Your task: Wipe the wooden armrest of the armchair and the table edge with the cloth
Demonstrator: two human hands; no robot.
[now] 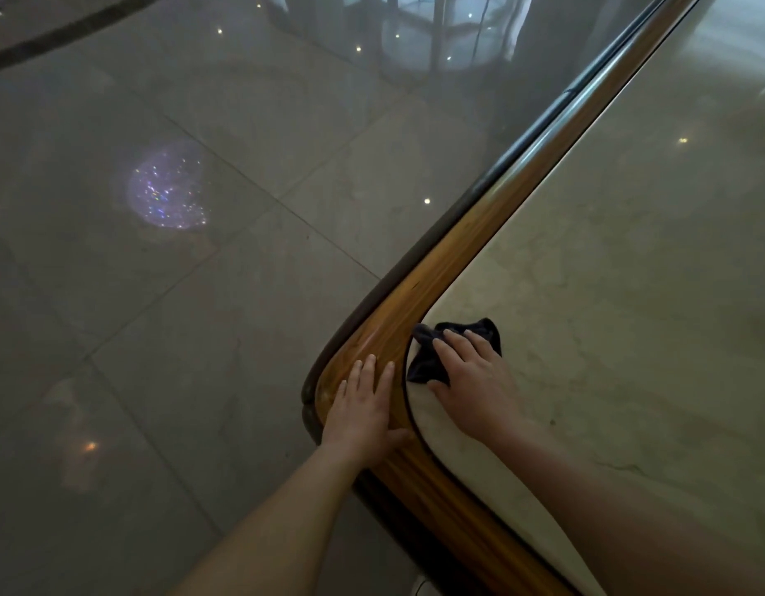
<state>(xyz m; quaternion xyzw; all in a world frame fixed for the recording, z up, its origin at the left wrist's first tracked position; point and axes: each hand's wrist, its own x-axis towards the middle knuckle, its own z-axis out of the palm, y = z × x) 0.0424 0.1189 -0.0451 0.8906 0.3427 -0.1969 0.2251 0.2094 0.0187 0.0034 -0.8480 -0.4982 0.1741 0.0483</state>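
Observation:
A table with a pale marble top [630, 294] has a glossy wooden edge [479, 234] that bends at a rounded corner. My right hand [475, 376] presses a dark cloth [428, 359] flat on the marble just inside that corner, touching the wood's inner rim. My left hand [363, 406] lies flat on the wooden edge at the corner, fingers spread, holding nothing. No armchair shows in this view.
A shiny tiled floor [178, 316] fills the left side and reflects ceiling lights and a sparkling chandelier. A dark band runs under the wooden edge. Reflections of furniture legs and curtains appear at the top.

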